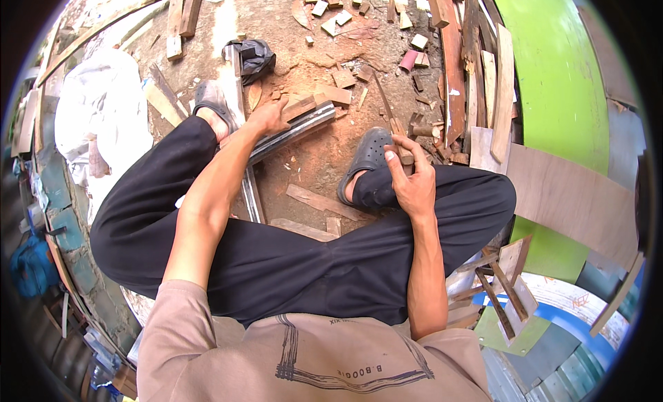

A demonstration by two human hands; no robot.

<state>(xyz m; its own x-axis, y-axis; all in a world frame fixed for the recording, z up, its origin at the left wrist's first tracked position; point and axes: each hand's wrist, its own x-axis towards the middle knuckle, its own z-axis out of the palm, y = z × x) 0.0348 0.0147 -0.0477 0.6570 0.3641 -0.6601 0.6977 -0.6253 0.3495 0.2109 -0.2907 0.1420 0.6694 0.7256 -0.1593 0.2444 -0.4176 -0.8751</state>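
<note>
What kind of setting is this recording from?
Likely an informal outdoor woodworking spot: wood offcuts litter bare dirt, planks lean at the side, and the right hand holds a long blade.

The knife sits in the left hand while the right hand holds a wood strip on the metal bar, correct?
Hands are swapped. The head view shows the knife in the right hand, and the left hand holding the wood strip on the metal bar.

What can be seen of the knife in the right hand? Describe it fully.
The knife has a long, narrow, dark blade tapering to a point aimed up and slightly left, away from the person. Its wooden handle sits in the right hand, fingers wrapped around it, thumb along the side. It is held above the right knee and grey sandal, over reddish ground littered with wood offcuts. The blade's tip touches nothing visible.
</note>
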